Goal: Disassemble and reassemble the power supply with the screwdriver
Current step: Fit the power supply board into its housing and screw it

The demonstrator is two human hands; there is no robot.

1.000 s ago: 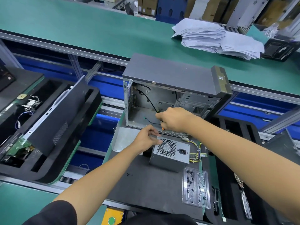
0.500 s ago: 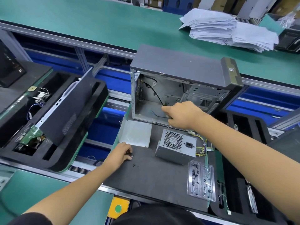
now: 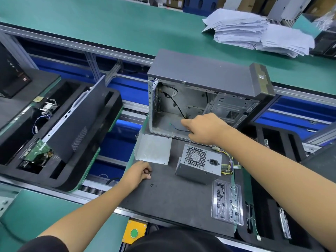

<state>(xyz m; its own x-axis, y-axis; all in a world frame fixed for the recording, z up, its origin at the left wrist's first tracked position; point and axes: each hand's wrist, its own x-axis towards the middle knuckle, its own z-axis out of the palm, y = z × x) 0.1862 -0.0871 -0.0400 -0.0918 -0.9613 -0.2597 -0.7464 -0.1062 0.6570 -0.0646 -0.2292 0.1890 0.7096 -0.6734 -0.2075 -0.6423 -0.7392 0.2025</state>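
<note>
Here, left hand (image 3: 138, 171) beside loose screws (image 3: 151, 184) on mat (image 3: 172, 200).

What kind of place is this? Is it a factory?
Probably a computer assembly or repair line: an opened computer case and a power supply sit on a black tray between long green workbenches.

Premises: an electronics assembly or repair line. Evidence: long green-matted workbenches (image 3: 109, 20) on aluminium framing, black foam carrier trays (image 3: 60, 179) holding circuit boards at left, an opened computer case (image 3: 200, 73) at centre, stacked paperwork (image 3: 254, 31) far right.
</note>
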